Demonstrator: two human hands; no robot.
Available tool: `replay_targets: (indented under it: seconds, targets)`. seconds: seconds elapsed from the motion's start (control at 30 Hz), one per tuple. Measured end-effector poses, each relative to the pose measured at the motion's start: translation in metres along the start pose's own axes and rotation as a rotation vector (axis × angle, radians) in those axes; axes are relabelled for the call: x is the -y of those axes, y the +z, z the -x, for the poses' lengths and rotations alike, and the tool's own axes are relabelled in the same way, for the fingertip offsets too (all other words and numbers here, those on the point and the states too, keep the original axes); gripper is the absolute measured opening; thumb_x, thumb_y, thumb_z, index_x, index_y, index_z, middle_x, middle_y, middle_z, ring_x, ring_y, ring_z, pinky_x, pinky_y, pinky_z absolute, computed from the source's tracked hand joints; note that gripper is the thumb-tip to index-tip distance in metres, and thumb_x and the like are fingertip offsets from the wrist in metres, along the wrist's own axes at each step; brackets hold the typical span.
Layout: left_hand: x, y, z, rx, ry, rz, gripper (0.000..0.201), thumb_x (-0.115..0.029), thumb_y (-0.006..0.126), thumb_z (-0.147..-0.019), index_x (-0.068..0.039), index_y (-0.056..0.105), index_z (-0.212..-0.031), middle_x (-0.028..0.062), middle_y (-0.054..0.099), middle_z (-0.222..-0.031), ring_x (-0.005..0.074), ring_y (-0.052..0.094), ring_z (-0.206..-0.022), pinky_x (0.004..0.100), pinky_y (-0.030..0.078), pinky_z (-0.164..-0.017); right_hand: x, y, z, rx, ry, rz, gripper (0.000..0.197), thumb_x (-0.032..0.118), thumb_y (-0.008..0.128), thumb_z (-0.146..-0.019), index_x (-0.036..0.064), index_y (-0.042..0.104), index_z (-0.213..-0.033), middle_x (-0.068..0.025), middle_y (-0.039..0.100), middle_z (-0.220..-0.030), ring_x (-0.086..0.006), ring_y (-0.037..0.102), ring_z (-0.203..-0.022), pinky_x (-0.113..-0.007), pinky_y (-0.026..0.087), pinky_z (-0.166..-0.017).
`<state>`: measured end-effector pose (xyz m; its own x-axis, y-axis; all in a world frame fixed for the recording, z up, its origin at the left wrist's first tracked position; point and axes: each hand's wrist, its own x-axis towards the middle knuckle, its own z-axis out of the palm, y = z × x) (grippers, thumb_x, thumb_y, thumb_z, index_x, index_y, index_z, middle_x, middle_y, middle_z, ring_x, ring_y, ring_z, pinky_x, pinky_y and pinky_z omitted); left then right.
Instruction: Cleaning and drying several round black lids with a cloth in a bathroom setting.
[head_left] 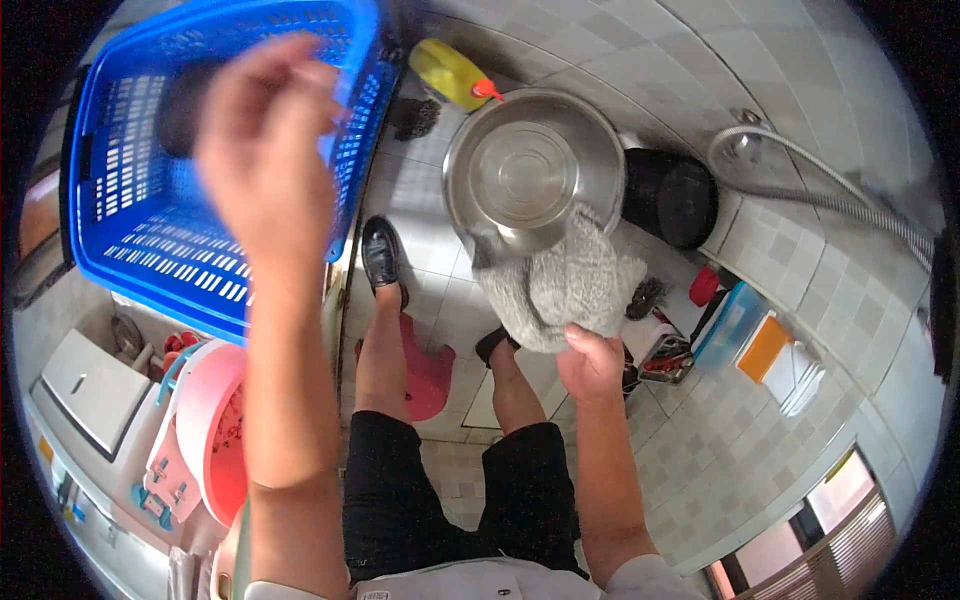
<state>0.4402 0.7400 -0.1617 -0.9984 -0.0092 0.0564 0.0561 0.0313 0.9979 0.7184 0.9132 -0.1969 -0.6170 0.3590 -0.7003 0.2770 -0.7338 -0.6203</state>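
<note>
My right hand (592, 364) grips the lower edge of a grey knitted garment (565, 285), its thumb pressed on the cloth. The garment's upper part hangs over the near rim of a round steel basin (470, 190), which stands on the floor; clear liquid seems to lie in it. My left hand (270, 145) is raised in front of a blue plastic laundry basket (130, 225). Motion smears its fingers, so I cannot tell whether they hold anything. A dark item (185, 110) sits inside the basket, partly hidden behind that hand.
A yellow bottle (445, 72) with a red cap lies by the basin. Right of it stands a black bucket (672, 198), below a shower hose (850, 200) on the tiled wall. A pink stool (430, 370) is between my legs. Pink basins (215, 425) stand at lower left.
</note>
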Motion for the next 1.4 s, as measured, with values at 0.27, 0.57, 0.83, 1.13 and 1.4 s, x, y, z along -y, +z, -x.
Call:
replay_targets:
  seconds: [0.27,0.57,0.83,1.13,1.4]
  targets:
    - [-0.003,0.081,0.174,0.864,0.052,-0.41,0.048,-0.024,0.08,-0.076,-0.002,0.064,-0.115,0.0124,0.068,-0.09,0.0243,0.065,-0.082,0.0355,0.05,-0.075,0.019,-0.046,0.013,0.166,-0.244,-0.371,0.052,-0.005,0.052,-0.08,-0.0023,0.048,-0.132,-0.0139,0.058,-0.128,-0.0293,0.053,-0.121,-0.045,0.038,-0.105]
    - [-0.004,0.15,0.262,0.797,-0.39,-0.306,0.029,-0.009,0.08,-0.074,0.0,0.064,-0.096,0.0,0.056,-0.068,0.005,0.049,-0.061,0.0233,0.044,-0.056,0.022,-0.136,0.022,0.081,-0.38,-0.367,0.056,0.003,0.051,-0.08,0.0008,0.046,-0.136,-0.0116,0.055,-0.132,-0.0276,0.049,-0.126,-0.045,0.032,-0.11]
    - [-0.045,0.201,0.361,1.107,0.426,-0.062,0.032,-0.012,0.075,-0.066,-0.008,0.061,-0.094,0.0094,0.059,-0.083,0.0255,0.062,-0.062,0.036,0.051,-0.051,-0.031,-0.172,0.061,-0.088,-0.161,-0.713,0.042,0.019,0.045,-0.097,-0.0007,0.046,-0.135,-0.0153,0.055,-0.13,-0.0251,0.058,-0.115,-0.039,0.048,-0.1]
    - [-0.057,0.203,0.392,1.67,0.116,-0.37,0.026,-0.014,0.065,-0.079,-0.008,0.056,-0.102,0.014,0.05,-0.095,0.0339,0.064,-0.068,0.0432,0.055,-0.055,-0.024,-0.142,0.076,-0.106,-0.312,-0.645,0.041,0.015,0.047,-0.097,-0.001,0.046,-0.134,-0.0136,0.055,-0.129,-0.0232,0.057,-0.114,-0.037,0.047,-0.098]
    - [-0.037,0.197,0.377,1.422,-0.951,-0.061,0.035,-0.024,0.063,-0.093,-0.003,0.054,-0.119,0.0105,0.064,-0.109,0.0177,0.063,-0.09,0.0322,0.052,-0.078,0.032,-0.218,0.042,-0.114,-0.411,-0.527,0.04,0.013,0.049,-0.096,-0.0013,0.047,-0.133,-0.012,0.056,-0.128,-0.0215,0.057,-0.113,-0.036,0.047,-0.097]
